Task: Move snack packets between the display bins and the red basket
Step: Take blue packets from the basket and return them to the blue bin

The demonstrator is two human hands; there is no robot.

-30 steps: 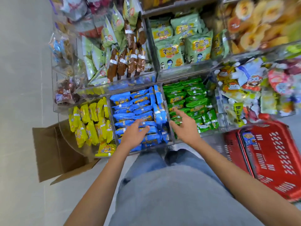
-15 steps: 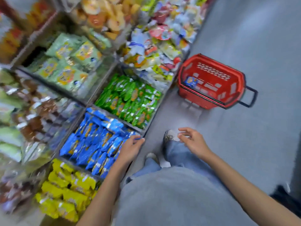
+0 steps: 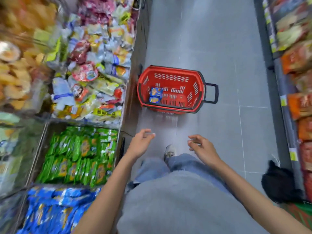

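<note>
head view, one moment. a red slatted plastic basket with a black pull handle [image 3: 173,68] stands on the grey tiled floor [image 3: 219,48] at twelve o'clock from the hands, just beside the display front. one blue snack packet with yellow print [image 3: 155,95] lies inside, at the basket's nine o'clock side. the bin of green foil packets [image 3: 81,154] sits at nine o'clock, the bin of blue foil packets [image 3: 55,208] at seven o'clock. a second ago the left hand [image 3: 141,144] lay over the blue packets and the right hand [image 3: 202,149] over the green ones; both have since left the bins and the gaze has swung to the aisle. both hands now hang above the floor, fingers loosely curled and apart, holding nothing, well short of the basket. judged from this, no packet is in transit; the likely step in hand is a reach to the basket, perhaps for the blue packet.
</note>
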